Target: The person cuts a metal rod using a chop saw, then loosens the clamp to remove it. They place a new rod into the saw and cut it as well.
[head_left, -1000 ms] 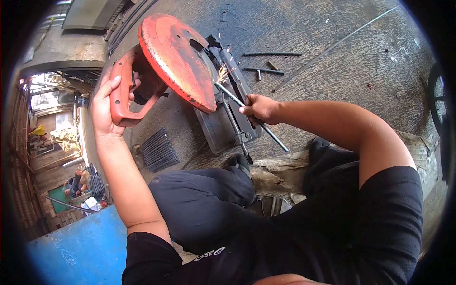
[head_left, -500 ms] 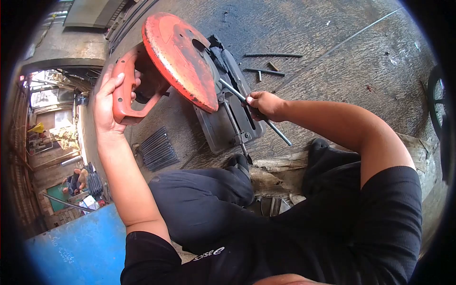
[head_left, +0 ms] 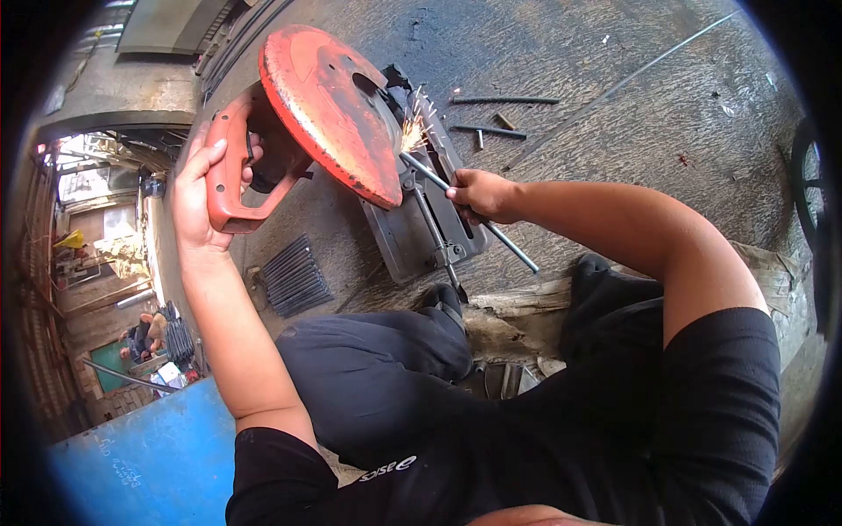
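Observation:
My left hand [head_left: 200, 197] is wrapped round the red handle of a chop saw [head_left: 329, 114], whose worn red guard covers the upper part of the disc. In my right hand [head_left: 482, 195] is a thin metal rod [head_left: 513, 248], held at a slant with its far end against the disc. Bright sparks [head_left: 414, 131] spray from that contact. The grey saw base [head_left: 395, 241] stands on the floor, with its vise screw [head_left: 428, 219] below the rod. My left fingers are partly hidden behind the handle.
A bundle of cut rods [head_left: 296, 276] lies left of the saw base. Several short rod pieces [head_left: 504, 101] are scattered beyond it. My feet are close to the base. A blue panel [head_left: 145, 451] is at lower left, and another person [head_left: 145, 337] is in the background.
Sparks now fly where the rod's end meets the disc; none showed before. The rod and my right hand have shifted very slightly to the left.

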The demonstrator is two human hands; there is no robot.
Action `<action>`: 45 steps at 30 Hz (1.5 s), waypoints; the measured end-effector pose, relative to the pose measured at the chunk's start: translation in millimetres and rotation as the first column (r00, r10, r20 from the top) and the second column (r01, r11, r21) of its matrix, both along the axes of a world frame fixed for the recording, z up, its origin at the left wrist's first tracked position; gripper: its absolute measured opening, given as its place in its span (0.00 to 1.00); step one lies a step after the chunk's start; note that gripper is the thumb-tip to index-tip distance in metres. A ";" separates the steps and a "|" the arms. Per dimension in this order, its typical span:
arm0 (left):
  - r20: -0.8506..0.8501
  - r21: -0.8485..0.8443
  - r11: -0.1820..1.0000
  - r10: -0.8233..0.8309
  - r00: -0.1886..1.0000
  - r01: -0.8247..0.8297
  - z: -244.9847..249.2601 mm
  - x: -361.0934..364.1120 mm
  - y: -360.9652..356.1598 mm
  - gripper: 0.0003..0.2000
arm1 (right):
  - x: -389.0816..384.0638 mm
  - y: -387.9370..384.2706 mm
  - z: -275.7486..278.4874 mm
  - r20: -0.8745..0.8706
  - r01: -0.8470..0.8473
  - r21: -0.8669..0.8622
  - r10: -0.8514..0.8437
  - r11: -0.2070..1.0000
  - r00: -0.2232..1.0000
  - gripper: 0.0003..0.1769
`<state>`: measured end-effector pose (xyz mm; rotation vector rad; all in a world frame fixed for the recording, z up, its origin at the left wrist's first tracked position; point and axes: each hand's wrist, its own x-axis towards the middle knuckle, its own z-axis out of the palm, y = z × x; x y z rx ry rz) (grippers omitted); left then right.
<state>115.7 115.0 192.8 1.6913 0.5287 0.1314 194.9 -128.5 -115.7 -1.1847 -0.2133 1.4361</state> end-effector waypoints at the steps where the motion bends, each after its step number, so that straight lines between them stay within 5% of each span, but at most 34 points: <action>1: -0.001 -0.001 1.000 -0.002 1.000 0.002 -0.1 0.3 0.2 0.26 | 0.6 2.6 -3.8 0.082 0.018 -0.024 -0.016 1.000 0.997 0.10; 8: 0.000 0.001 1.000 0.002 1.000 -0.002 -0.9 0.0 3.2 0.26 | 5.3 3.0 -8.7 0.395 0.044 -0.107 0.002 0.993 0.919 0.15; 17: -0.007 0.013 1.000 0.000 1.000 0.000 -0.3 -0.7 3.9 0.27 | 7.0 -3.0 -1.9 0.305 0.220 -0.109 -0.178 0.969 0.936 0.17; 25: -0.007 0.020 1.000 0.004 1.000 -0.004 0.3 0.4 -0.5 0.27 | 7.1 3.8 3.6 0.371 0.177 -0.213 -0.088 0.961 0.924 0.19; 27: -0.003 0.020 1.000 0.009 1.000 -0.009 -0.1 -0.1 -0.8 0.27 | 5.1 6.6 2.0 0.499 0.111 -0.222 0.015 0.969 0.867 0.20; 45: 0.005 0.041 0.998 0.049 0.999 -0.049 0.5 0.7 -9.2 0.26 | 5.4 -3.6 7.3 -0.001 -0.048 0.053 0.048 0.997 0.999 0.09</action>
